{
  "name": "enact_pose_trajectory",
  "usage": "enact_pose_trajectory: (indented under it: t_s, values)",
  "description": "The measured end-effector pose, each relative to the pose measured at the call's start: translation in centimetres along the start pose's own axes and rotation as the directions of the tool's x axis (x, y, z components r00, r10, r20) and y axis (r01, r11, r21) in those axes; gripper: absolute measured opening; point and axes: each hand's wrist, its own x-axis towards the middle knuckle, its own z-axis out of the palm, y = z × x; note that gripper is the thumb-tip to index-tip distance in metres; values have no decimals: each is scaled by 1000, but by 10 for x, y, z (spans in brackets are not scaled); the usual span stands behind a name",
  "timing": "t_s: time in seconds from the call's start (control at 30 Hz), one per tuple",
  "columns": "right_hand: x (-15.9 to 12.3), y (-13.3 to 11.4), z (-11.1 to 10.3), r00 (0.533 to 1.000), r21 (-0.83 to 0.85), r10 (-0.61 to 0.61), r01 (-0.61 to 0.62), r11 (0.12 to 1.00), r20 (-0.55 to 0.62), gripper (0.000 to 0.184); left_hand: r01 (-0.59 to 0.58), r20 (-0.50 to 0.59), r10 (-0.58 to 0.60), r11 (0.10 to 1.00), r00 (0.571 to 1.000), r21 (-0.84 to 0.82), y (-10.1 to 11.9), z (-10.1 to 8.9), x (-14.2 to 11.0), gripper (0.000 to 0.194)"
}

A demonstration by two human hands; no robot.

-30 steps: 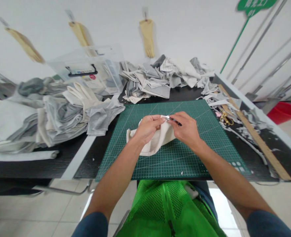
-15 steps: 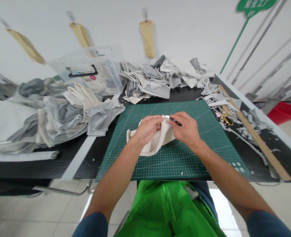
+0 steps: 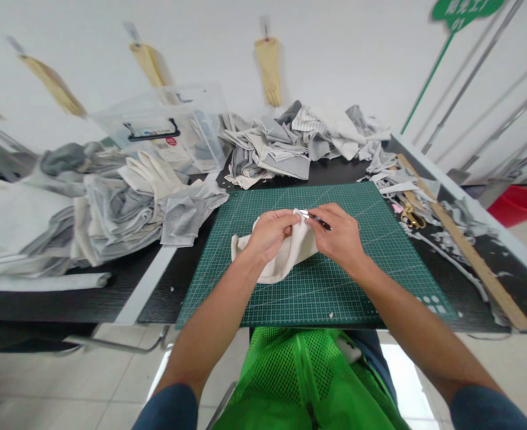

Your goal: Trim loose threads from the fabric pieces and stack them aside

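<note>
A piece of cream-white fabric [image 3: 283,266] is bunched above the green cutting mat [image 3: 263,307]. My left hand [image 3: 270,232] pinches its raised upper edge between thumb and fingers. A small black-handled blade tool [image 3: 320,223] with a shiny metal tip is gripped in my right hand [image 3: 340,233]. The tip meets the fabric edge right beside my left fingertips. Its exact kind is too small to tell. Both hands are close together over the middle of the mat, and part of the fabric is hidden behind my left hand.
Folded grey and white cloths [image 3: 115,209] are heaped on the left, with another cloth pile [image 3: 276,143] at the back. A clear plastic box [image 3: 156,128] stands behind. On the right lie a wooden ruler [image 3: 464,242], gold-handled scissors [image 3: 412,216] and fabric scraps [image 3: 453,218].
My left fingertips have shifted slightly right along the fabric edge, closer to the tool tip. My right hand has barely moved. The whole view has drifted a little.
</note>
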Motion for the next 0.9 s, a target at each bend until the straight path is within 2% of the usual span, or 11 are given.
enact_pose_trajectory:
  t_s: [0.13,0.37,0.47,0.63,0.9]
  values:
    - [0,1,0,1000,-6,-22,22,1000,-3,14,-17,-22,17,1000,1000,-1,0,1,-1,15]
    - [-1,3,1,999,-42,-38,38,998,-2,13,-76,-52,83,989,995,125,-4,0,-2,14]
    - [-1,2,1,999,-38,-40,40,998,-10,13,-74,-55,81,989,995,126,-4,1,-2,16]
    - [0,0,0,1000,-9,-19,19,1000,-2,16,-81,-50,86,991,995,108,-3,2,-3,19]
    - [-1,-2,-1,1000,-17,16,-16,1000,22,14,-109,-74,128,970,989,215,-6,2,-3,13]
